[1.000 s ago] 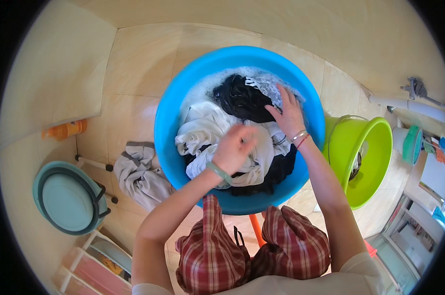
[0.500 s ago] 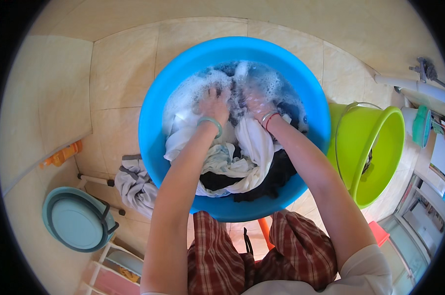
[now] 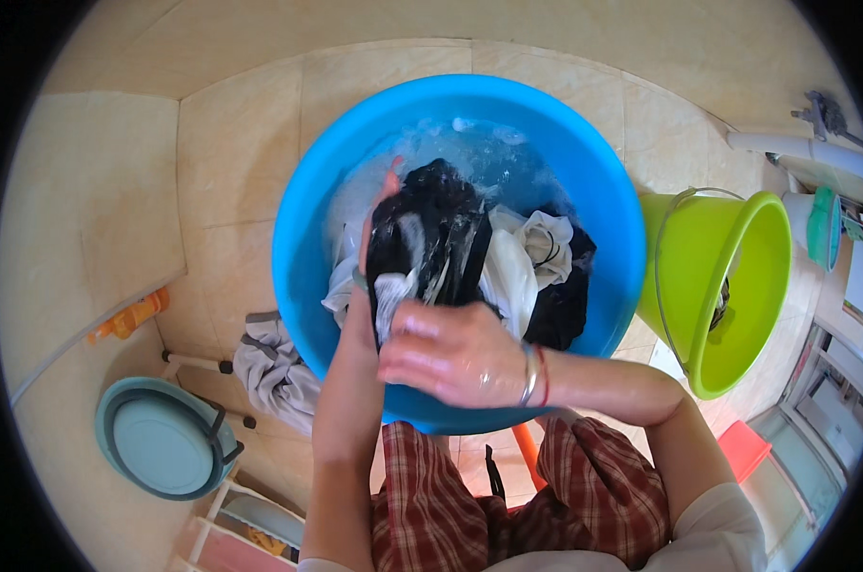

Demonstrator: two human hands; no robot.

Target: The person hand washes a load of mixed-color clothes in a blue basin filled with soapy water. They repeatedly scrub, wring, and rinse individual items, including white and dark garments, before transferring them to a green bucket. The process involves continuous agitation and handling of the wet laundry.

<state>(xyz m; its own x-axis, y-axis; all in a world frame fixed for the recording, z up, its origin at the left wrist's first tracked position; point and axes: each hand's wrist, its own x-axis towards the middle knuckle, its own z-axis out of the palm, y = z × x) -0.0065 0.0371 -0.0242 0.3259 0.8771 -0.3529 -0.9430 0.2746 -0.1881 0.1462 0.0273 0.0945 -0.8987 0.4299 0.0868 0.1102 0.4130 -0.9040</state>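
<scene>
A big blue basin stands on the tiled floor, holding soapy water and wet clothes. A black garment with white patches is lifted and stretched over the basin. My left hand grips its far end, mostly hidden under the cloth. Its near end is pressed by my right hand, fingers closed over it. White clothes and more dark cloth lie beside it in the water.
A lime-green bucket with a wire handle stands right of the basin. A grey garment lies on the floor at the left. A teal lidded tub, an orange bottle and white pipework are around.
My hands were pushed deep into the clothes at the far side; now they have pulled a black garment up and toward me, the right hand near the basin's front rim.
</scene>
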